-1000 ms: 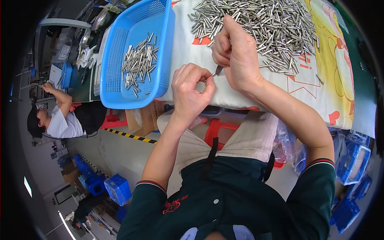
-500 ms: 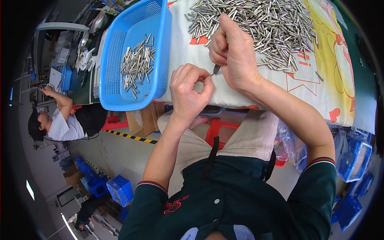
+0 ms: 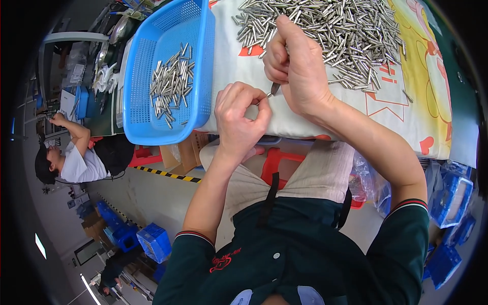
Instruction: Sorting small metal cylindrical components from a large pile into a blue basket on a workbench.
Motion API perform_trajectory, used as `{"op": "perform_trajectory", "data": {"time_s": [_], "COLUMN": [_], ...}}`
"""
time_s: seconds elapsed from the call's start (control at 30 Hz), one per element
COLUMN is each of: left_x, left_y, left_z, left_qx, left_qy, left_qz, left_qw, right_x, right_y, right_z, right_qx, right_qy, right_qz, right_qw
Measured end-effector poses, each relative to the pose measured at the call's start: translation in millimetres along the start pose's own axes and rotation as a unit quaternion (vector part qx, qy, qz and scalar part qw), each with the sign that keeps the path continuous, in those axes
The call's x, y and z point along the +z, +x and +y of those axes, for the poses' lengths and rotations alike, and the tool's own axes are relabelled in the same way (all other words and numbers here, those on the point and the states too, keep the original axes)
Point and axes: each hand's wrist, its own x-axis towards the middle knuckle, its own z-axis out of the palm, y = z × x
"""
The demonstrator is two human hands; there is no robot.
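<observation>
Basket (image 3: 204, 66) leftward in view, right hand (image 3: 304, 71) partly hiding metal pins (image 3: 351, 35)

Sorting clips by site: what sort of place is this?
Probably a small factory workshop: a heap of small metal rods, a blue plastic basket holding more, yellow-and-black floor tape and a co-worker nearby.

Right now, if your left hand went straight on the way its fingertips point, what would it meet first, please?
Probably the dark tool jutting from the right hand, close to the left hand, though depth is unclear.
</observation>
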Motion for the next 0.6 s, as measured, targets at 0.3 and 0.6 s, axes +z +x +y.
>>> {"op": "perform_trajectory", "data": {"time_s": [0.3,0.6], "left_x": [-2.1,-2.5], "left_y": [1.2,0.3], "left_z": [2.5,0.3], "left_qx": [0.002,0.004], "left_qy": [-0.005,0.007], "left_qz": [-0.013,-0.007], "left_qw": [1.0,1.0], "right_x": [1.3,-2.9], "right_y": [-2.9,1.6], "right_z": [11.3,-28.2], "right_qx": [-0.051,-0.224], "right_qy": [-0.034,-0.115], "right_qz": [0.017,-0.027], "right_qw": [0.998,0.967]}}
